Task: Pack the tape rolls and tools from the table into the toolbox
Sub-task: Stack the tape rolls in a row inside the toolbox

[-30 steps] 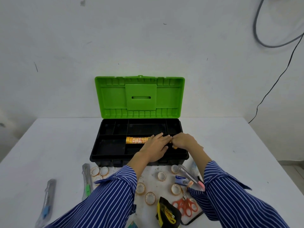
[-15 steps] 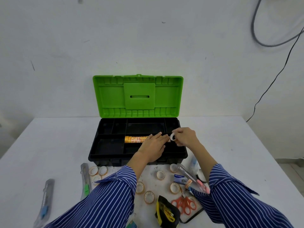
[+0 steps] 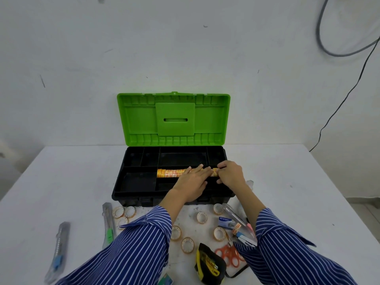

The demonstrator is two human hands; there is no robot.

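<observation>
Tape rolls lie in toolbox — scissors before it.

At frame centre, the left hand lies flat on the tape rolls in the toolbox; the right hand pinches one tape roll at the row's end.

A plain white painted wall, scuffed with small dark marks, rises behind the white rectangular table. Right of the table, a thin black cable hangs down that wall beside a looped grey cable.
</observation>
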